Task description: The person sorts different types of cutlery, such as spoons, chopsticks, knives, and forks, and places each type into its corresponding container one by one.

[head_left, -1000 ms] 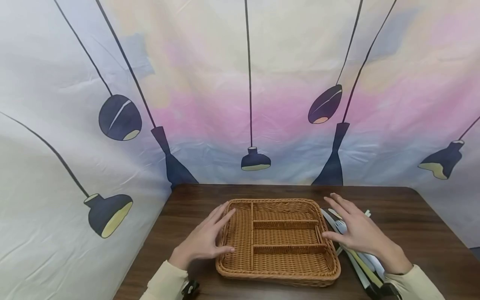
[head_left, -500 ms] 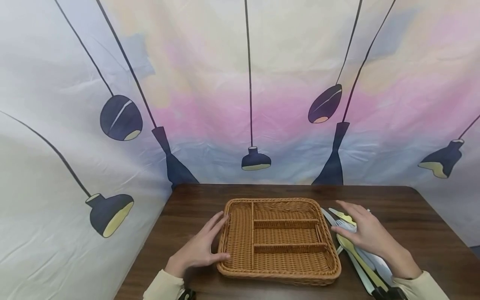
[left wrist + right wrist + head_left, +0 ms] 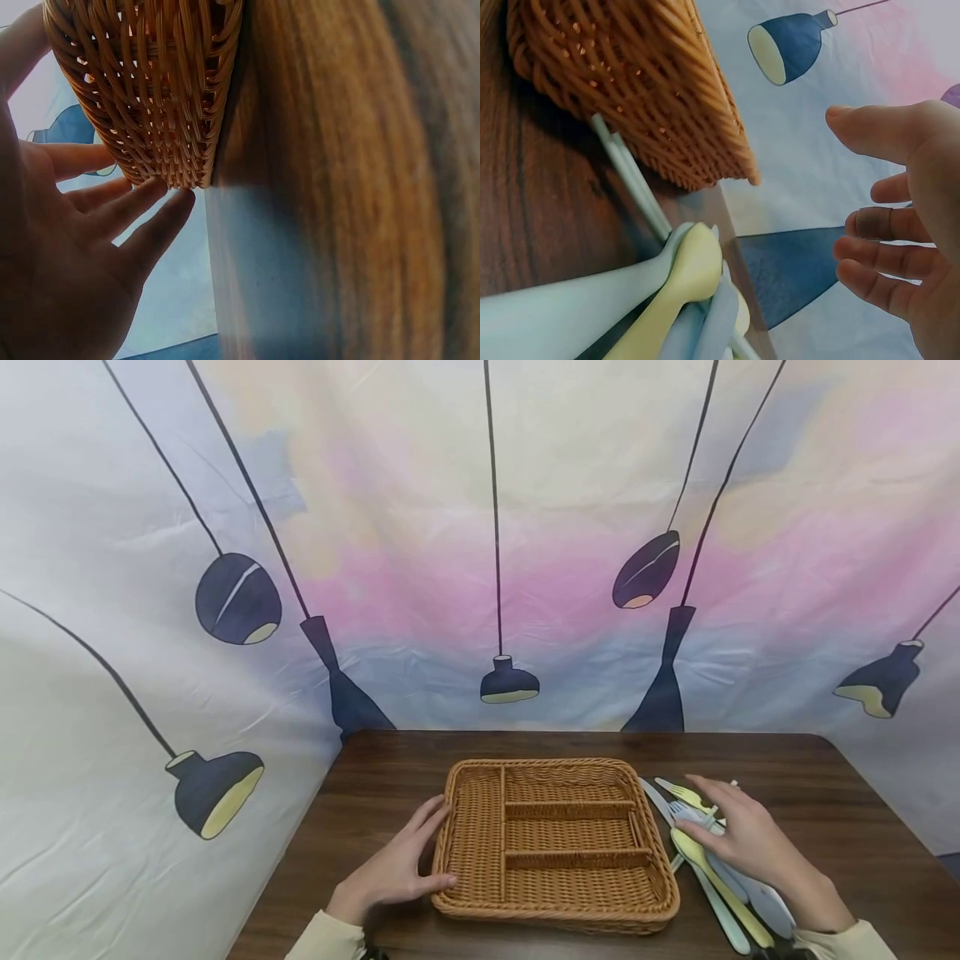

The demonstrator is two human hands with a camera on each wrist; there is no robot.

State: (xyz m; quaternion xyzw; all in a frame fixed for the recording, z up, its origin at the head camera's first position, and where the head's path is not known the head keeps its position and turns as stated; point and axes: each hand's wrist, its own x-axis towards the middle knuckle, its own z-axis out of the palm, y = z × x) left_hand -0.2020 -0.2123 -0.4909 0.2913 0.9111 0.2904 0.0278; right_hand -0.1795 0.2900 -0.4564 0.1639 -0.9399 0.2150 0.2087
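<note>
A brown wicker basket (image 3: pixel 577 886) with several compartments sits on the table, nothing inside it. At its left side is my left hand (image 3: pixel 397 864), thumb over the rim; in the left wrist view the straight fingertips (image 3: pixel 176 202) meet the woven wall. My right hand (image 3: pixel 757 839) hovers over a pile of cutlery at the basket's right, fingers loosely bent and holding nothing. The pile has a yellow spoon (image 3: pixel 692 850), a yellow fork (image 3: pixel 678 791), a pale knife (image 3: pixel 656 797) and white-blue pieces partly hidden by the hand. Pale green sticks (image 3: pixel 634 180) reach toward the basket.
The dark wooden table (image 3: pixel 405 752) ends at the back against a hanging cloth (image 3: pixel 570 527) printed with lamps. Cloth also covers the left side. Cutlery handles run toward the table's front right, near the right sleeve (image 3: pixel 855 942).
Both hands have drawn outward and slightly toward the front. The left hand leaves the basket's inside for its outer side; the right moves away from the right rim, uncovering more cutlery.
</note>
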